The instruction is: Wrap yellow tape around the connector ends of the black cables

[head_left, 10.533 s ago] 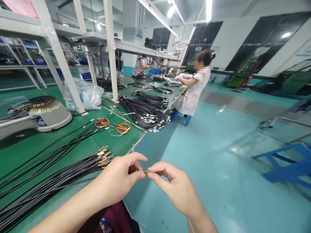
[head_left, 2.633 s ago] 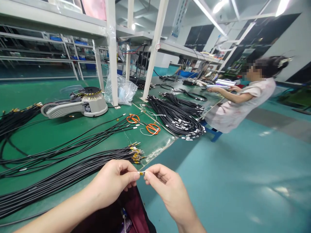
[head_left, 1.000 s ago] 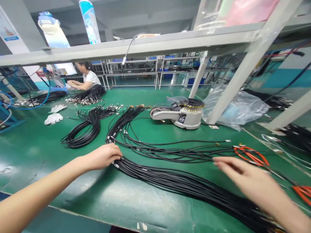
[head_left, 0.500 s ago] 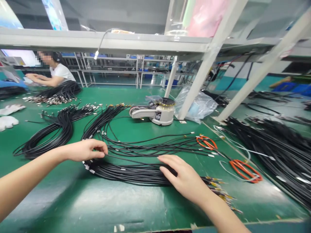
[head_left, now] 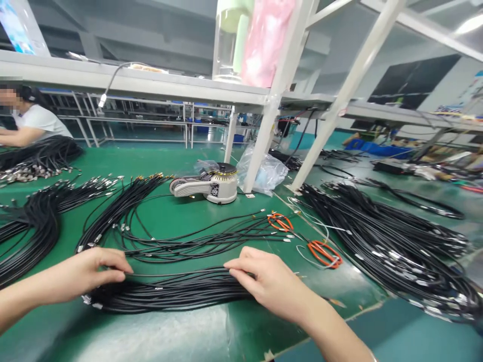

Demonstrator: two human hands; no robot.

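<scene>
Both hands now sit nearer together on the cable bundle [head_left: 173, 294]. Left hand [head_left: 88, 274] pinches strands at its end; right hand [head_left: 269, 281] presses flat, fingers spread. Orange scissors [head_left: 324, 253] lie just beyond the right hand.

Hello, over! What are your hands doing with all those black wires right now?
Left hand and right hand both resting on the black cable bundle, fingers curled, grip unclear. Orange scissors lie apart, right of it.

A grey tape dispenser [head_left: 209, 185] sits at centre frame beside a clear plastic bag [head_left: 264, 173], two orange scissors [head_left: 323, 253] lie right of centre, and a person in white [head_left: 35, 124] works at upper left.
</scene>
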